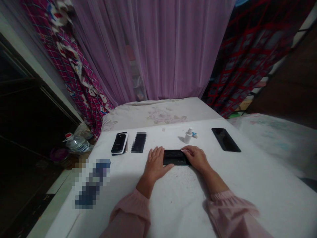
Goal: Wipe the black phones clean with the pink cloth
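A dark smartphone [172, 158] lies sideways on the white sheet between my hands, its glossy face up. My left hand [156, 163] rests flat at its left end, fingers stretched out and thumb along the near edge. At the other end, my right hand [196, 158] presses on the phone with its fingers bent together. A small pale pink bit shows at those fingertips, too small to name. Just beyond the right hand stands a small white spray bottle [188, 136], with a blue-and-white piece [195, 135] beside it.
Stacked phones [120, 143] lie at the left, near another dark phone [139, 142], partly pixelated. A blurred blue item [92, 185] sits by the left edge. One black phone [226, 139] lies at the right. Purple curtains [173, 49] hang behind; a water bottle [78, 142] stands off the left side.
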A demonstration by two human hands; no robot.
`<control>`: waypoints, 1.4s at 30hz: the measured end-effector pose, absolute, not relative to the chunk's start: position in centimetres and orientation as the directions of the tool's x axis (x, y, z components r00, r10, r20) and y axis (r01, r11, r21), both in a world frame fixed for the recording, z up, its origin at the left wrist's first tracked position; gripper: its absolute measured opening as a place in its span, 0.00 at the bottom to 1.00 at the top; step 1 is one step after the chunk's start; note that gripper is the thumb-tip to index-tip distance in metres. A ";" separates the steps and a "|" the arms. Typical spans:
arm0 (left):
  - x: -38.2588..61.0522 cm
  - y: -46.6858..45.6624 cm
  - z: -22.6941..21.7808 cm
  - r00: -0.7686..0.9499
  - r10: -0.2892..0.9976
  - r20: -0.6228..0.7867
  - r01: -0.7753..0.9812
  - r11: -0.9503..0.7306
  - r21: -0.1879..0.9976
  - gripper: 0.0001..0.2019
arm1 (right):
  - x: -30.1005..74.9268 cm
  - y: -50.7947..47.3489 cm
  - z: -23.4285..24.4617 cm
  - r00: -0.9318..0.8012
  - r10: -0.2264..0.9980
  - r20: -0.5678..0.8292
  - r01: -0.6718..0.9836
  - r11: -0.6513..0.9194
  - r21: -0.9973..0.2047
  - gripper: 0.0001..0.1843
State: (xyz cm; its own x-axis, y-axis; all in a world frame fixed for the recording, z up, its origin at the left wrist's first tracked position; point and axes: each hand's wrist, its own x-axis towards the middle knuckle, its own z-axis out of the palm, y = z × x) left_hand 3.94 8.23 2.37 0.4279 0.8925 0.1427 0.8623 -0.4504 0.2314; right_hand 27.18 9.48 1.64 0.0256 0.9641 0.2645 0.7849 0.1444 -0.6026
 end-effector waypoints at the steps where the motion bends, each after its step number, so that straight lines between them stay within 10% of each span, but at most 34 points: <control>1: 4.0 8.2 2.4 0.426 0.894 0.140 0.864 -0.448 0.232 0.38 | 27.0 9.5 1.6 0.044 0.964 0.262 0.796 0.125 -0.593 0.12; 16: 4.0 8.4 2.2 0.424 0.895 0.140 0.869 -0.445 0.214 0.37 | 29.9 8.7 2.4 -0.248 0.948 0.199 0.552 0.307 -0.775 0.09; 32: 4.0 8.4 2.3 0.429 0.895 0.124 0.866 -0.447 0.225 0.37 | 27.1 9.6 2.4 0.050 0.974 0.219 0.810 0.089 -0.579 0.13; 42: 3.9 8.5 2.1 0.435 0.887 0.153 0.853 -0.461 0.245 0.37 | 27.8 9.4 2.2 -0.064 0.969 0.238 0.743 0.205 -0.638 0.14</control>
